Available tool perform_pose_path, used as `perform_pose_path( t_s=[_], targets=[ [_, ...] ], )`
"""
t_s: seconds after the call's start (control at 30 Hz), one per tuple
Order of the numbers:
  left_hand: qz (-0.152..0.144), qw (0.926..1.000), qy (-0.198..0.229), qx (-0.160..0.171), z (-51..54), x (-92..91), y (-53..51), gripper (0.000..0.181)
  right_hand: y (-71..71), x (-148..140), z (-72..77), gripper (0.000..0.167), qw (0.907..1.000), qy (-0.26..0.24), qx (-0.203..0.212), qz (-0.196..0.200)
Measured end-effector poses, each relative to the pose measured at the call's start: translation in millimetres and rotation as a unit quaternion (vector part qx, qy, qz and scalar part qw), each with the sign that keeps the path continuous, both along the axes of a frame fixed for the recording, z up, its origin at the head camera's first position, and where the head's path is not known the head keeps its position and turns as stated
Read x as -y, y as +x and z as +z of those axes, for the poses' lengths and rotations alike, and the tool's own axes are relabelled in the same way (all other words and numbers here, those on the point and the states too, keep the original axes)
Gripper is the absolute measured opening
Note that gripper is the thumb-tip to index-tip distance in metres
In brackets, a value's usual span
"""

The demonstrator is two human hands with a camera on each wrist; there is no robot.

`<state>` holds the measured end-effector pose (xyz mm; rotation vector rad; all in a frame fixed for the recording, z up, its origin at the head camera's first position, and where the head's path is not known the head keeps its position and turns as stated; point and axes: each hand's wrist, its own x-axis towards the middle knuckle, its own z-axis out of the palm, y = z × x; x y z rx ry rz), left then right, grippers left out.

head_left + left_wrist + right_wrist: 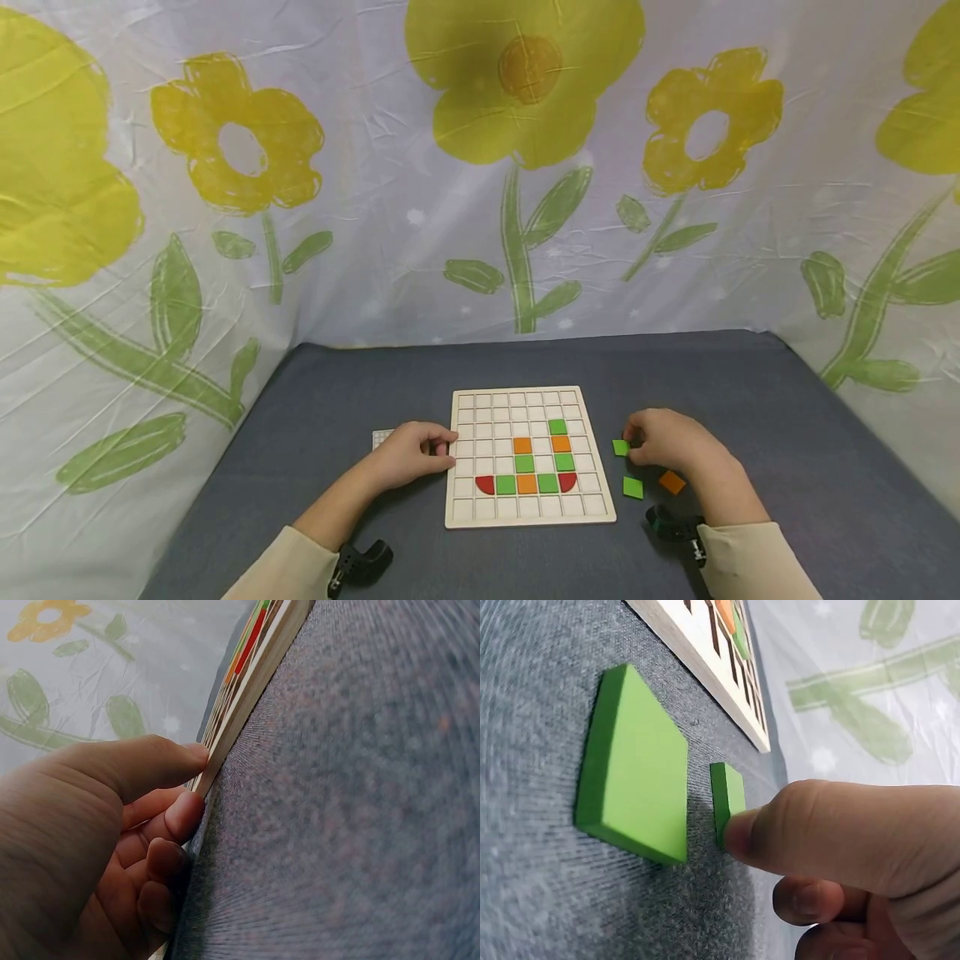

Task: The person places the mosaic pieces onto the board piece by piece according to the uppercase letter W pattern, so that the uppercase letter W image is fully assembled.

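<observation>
A light wooden grid board [483, 507] lies on the dark table, with green and orange squares and two red rounded pieces in its cells. My left hand [408, 454] pinches the board's left edge; in the left wrist view the thumb [176, 761] lies on the rim and the index finger is curled against its side. Right of the board, my right hand [675, 440] holds a green square tile [731, 791] between thumb and index finger; the index fingertip is hidden in the right wrist view. Nearer me lies another green square tile [633, 487], untouched.
An orange square tile [672, 482] lies under the right wrist's side of the table. A small white gridded card [381, 437] shows partly behind the left hand. A flowered cloth [360, 250] hangs behind and beside the dark table [540, 567].
</observation>
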<state>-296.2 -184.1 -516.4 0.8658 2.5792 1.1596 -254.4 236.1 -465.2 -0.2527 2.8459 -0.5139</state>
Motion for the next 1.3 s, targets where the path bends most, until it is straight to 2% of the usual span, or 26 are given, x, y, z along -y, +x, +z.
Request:
perform_pose_path(
  t_s=[0.1,0.27,0.53,0.77,0.97,1.17,1.3],
  targets=[
    [0.002,1.0,0.0,0.001,-0.1,0.1,0.3,0.033,-0.7,1,-1.1,0.024,1.0,0.001,-0.001,-0.001],
    [0.002,1.0,0.001,0.003,-1.0,0.3,0.7,0.033,0.2,-2,-3.4,0.025,0.9996,-0.027,-0.007,0.009],
    [0.001,1.0,-0.001,0.003,-2.1,-0.3,0.6,0.029,0.0,-9,-6.9,0.024,0.9946,-0.103,-0.006,0.016],
    [-0.005,1.0,0.003,-0.001,-1.7,1.1,-0.6,0.033,5.0,2,14.3,0.021,0.991,-0.13,-0.028,0.02],
    [-0.003,1.0,0.002,-0.004,-0.4,1.0,-0.8,0.033,11.5,19,34.4,0.021,0.987,-0.147,-0.041,0.051],
    [-0.004,1.0,0.004,-0.003,-1.7,0.4,-1.2,0.032,16.9,33,45.9,0.022,0.9845,-0.153,-0.046,0.073],
    [-0.005,1.0,0.004,-0.002,-2.8,0.1,-1.0,0.033,16.9,44,49.5,0.019,0.981,-0.154,-0.057,0.102]
  ],
)
